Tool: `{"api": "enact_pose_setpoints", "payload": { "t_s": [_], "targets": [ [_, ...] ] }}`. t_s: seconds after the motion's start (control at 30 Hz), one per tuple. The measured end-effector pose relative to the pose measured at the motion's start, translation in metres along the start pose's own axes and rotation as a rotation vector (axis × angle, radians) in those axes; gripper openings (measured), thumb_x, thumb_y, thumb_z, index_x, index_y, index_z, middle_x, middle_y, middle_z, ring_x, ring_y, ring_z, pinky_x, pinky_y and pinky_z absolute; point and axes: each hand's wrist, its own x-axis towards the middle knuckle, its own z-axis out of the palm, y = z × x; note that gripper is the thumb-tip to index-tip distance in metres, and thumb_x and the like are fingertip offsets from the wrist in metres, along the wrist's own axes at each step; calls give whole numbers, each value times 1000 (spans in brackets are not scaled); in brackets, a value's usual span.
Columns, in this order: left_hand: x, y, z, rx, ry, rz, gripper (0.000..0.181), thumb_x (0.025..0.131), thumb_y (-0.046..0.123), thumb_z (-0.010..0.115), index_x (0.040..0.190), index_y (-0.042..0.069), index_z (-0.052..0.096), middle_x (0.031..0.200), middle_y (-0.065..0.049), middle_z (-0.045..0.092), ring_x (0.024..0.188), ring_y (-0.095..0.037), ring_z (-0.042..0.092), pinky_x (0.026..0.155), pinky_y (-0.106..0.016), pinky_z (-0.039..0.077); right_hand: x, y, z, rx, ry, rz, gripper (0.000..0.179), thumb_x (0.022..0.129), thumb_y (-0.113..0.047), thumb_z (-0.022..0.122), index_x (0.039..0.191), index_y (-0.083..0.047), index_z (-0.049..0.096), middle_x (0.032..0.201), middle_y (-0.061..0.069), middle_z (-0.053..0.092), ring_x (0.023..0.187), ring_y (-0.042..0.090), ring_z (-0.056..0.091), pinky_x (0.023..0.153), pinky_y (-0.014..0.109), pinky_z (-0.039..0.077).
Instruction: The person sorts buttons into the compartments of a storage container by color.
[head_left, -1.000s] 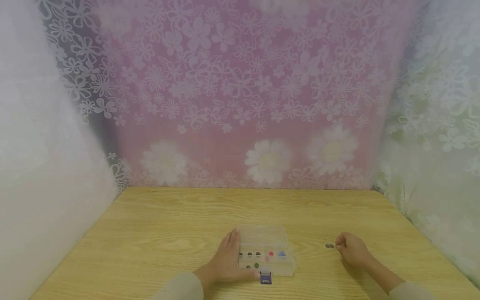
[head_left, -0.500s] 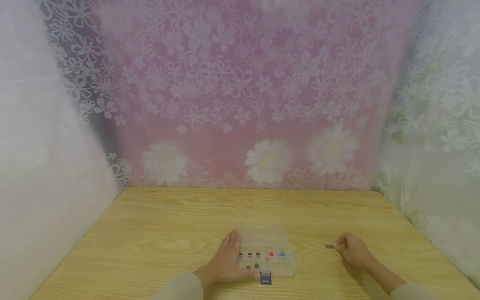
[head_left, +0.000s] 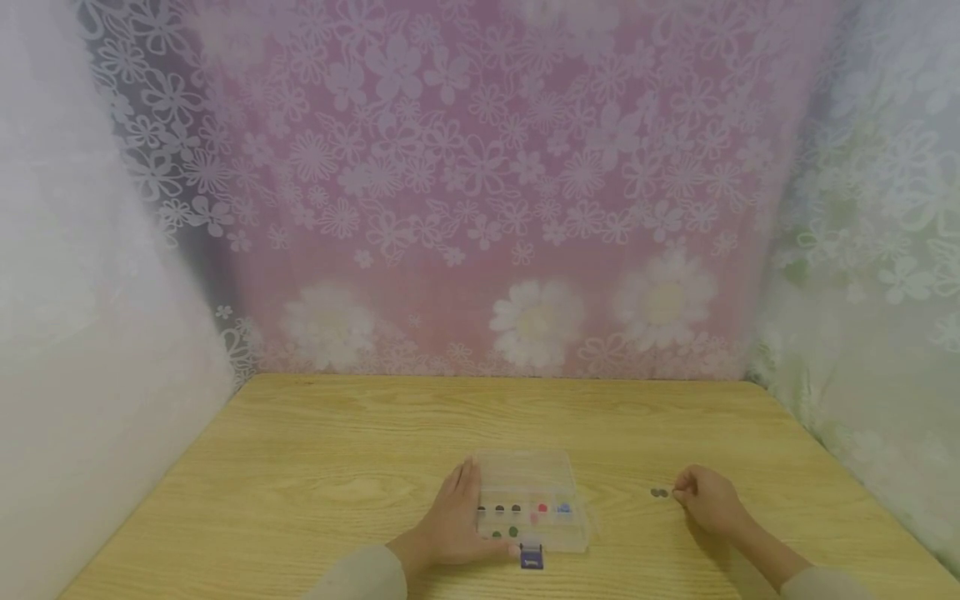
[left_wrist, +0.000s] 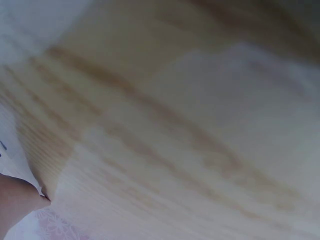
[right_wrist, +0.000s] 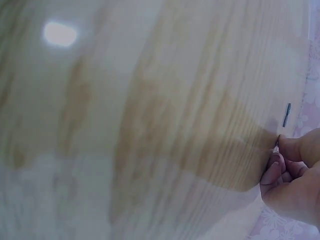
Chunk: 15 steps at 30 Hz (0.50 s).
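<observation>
A clear plastic compartment box (head_left: 551,540) with a purple latch (head_left: 532,557) lies on the table in the head view, its lid (head_left: 525,468) folded back. My left hand (head_left: 452,521) rests along the box's left side, fingers straight, thumb along the front edge near the latch. Small round pieces in black, red (head_left: 542,507), blue (head_left: 564,508), pink and green (head_left: 513,532) sit inside. To the right, two small grey discs (head_left: 659,493) lie side by side on the table. Right beside them, my right hand (head_left: 708,502) pinches a small dark disc (right_wrist: 277,142) between thumb and fingertip, low over the table.
The wood-grain table (head_left: 360,417) stretches back to a pink and purple flowered curtain (head_left: 480,208). Pale curtains hang on the left (head_left: 112,333) and right (head_left: 885,400) sides. A bright reflection shows on the tabletop in the right wrist view.
My right hand has shifted very slightly at the discs. The left hand and the box stay where they were.
</observation>
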Motion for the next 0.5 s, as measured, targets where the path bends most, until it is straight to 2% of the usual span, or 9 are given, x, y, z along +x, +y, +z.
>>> {"api": "enact_pose_setpoints", "payload": {
  "t_s": [0.27,0.5],
  "targets": [
    [-1,1,-1,-12,-2,-6,123,68,68,65,147,-4,4,154,-25,4,143,-40,6,114,-55,16,1,0,-1,-6,-11,6,7,84,1,60,80,5,55,73,6,57,68,14,50,55,20,40],
    [-1,2,-2,-16,-11,-6,123,69,68,66,147,-5,4,154,-25,4,143,-39,5,114,-54,16,2,8,0,36,-5,33,9,86,-4,58,82,4,60,75,5,61,70,16,54,60,25,45]
  ]
}}
